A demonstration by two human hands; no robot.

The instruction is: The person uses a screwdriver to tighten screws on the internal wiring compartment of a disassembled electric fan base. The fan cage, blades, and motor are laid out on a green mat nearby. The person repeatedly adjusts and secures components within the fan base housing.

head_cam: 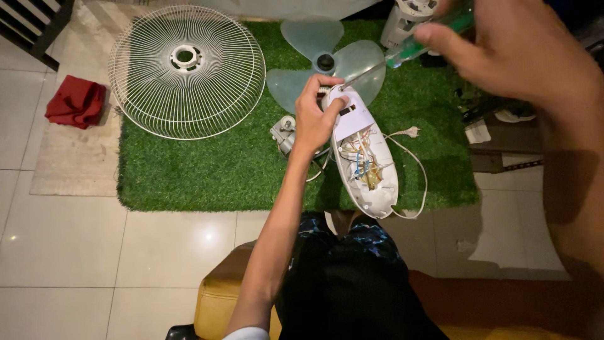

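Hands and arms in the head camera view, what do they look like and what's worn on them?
Both are bare. The left hand sits on a long, slim forearm with only a strip of white sleeve at the upper arm. The right hand looms large and blurred near the lens. No gloves, watch or rings are visible.

Right hand blurred, partly cut off

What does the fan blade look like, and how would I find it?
Find the green mat on the tiled floor. At its far edge, right of the round white wire guard, lies the blade. It is the only see-through thing there, pale blue-green with three rounded paddles around a dark hub, just beyond the left hand.
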